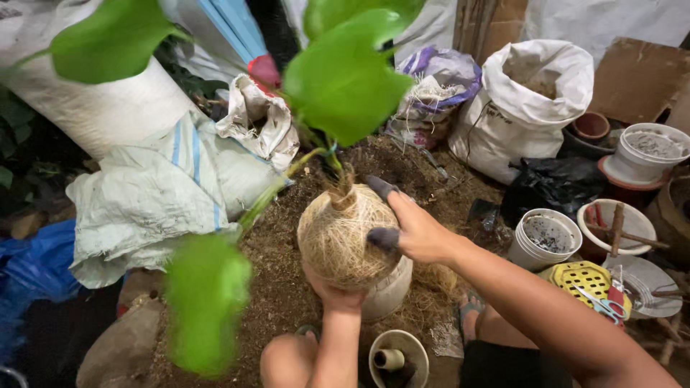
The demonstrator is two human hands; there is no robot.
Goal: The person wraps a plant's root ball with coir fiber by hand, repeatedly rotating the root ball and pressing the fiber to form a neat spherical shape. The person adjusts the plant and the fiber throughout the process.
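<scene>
A potting work area: loose soil heap (402,172), white soil sack (528,108), stacked white pots (544,241).

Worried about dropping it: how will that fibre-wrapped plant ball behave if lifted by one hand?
The ball is round, so it would probably roll if set down. Long stems and big leaves rise above it, so it likely tips. The left hand supports it from below and the right hand steadies its side, suggesting some weight.

Lighting soft and even, fairly bright at centre; left edge and corners fall into deep shadow. No glare noted. Nearest green leaf (207,302) heavily blurred, out of focus. Wide-angle bending evident toward frame edges. Centre detail sharp.
</scene>
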